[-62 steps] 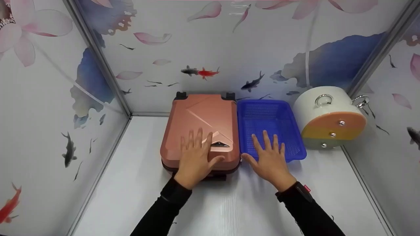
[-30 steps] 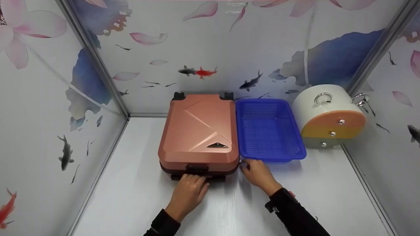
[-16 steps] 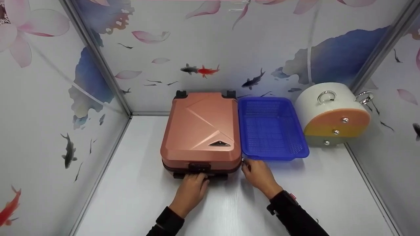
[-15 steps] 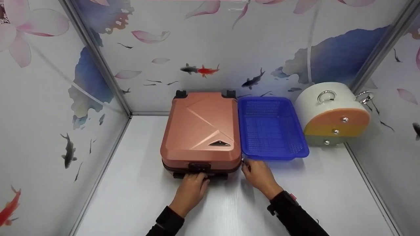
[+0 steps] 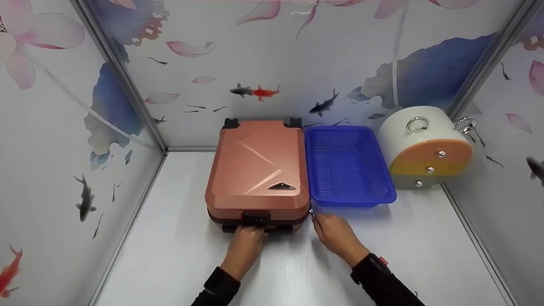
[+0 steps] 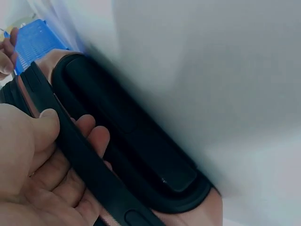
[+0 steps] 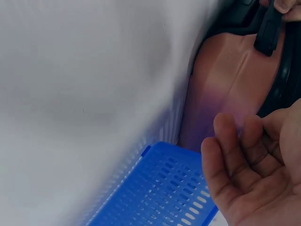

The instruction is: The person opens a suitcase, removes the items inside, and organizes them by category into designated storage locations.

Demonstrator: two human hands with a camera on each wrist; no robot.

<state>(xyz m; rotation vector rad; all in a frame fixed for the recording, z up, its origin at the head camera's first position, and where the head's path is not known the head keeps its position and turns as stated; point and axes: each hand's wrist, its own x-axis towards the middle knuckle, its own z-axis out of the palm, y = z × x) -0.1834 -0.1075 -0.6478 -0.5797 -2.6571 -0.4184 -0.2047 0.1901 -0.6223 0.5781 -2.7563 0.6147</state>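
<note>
A rose-gold hard-shell suitcase (image 5: pixel 257 165) lies flat with its front edge facing me. My left hand (image 5: pixel 244 250) is at the middle of that edge, beneath the dark lock (image 5: pixel 256 217). In the left wrist view its fingers curl round the black carry handle (image 6: pixel 87 157), thumb on top. At the suitcase's front right corner, my right hand (image 5: pixel 340 236) pinches a small metal zipper pull (image 5: pixel 312 212). In the right wrist view the curled fingers (image 7: pixel 225 141) hide the pull. The suitcase is closed all along the visible seam.
Against the suitcase's right side stands a blue perforated plastic basket (image 5: pixel 357 204). Right of it is a white rounded drawer box (image 5: pixel 414 123) with coloured drawer fronts and ring handles. Printed panels wall in the white table (image 5: pixel 170 255) at the back and sides.
Both hands were spread over the suitcase and basket. They then came down to the front edge, the left onto the handle, the right onto the zipper pull. Lately the right hand shifted slightly towards me.
</note>
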